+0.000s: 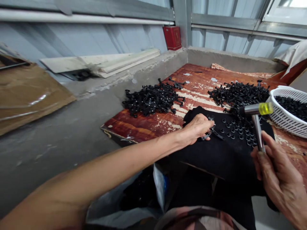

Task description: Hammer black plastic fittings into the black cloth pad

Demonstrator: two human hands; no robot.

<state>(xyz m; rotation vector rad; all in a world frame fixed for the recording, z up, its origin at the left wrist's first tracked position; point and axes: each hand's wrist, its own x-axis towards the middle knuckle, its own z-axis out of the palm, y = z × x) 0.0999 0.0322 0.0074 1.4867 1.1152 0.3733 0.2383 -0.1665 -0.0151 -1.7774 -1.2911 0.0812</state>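
A small black part (211, 132) is pinched in the closed fingers of the left hand (198, 127), on a black cloth (216, 156) at the board's (144, 124) near edge. A hammer (257, 115) is gripped by the right hand (275, 172), fingers wrapped round its shaft, with the head held over loose rings (240, 131) just right of the part. A striking step seems to be in hand: a square blow, clear of the fingertips, is called for.

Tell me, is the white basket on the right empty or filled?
Partly filled: the white basket holds small black parts, and its slotted wall rises above them.
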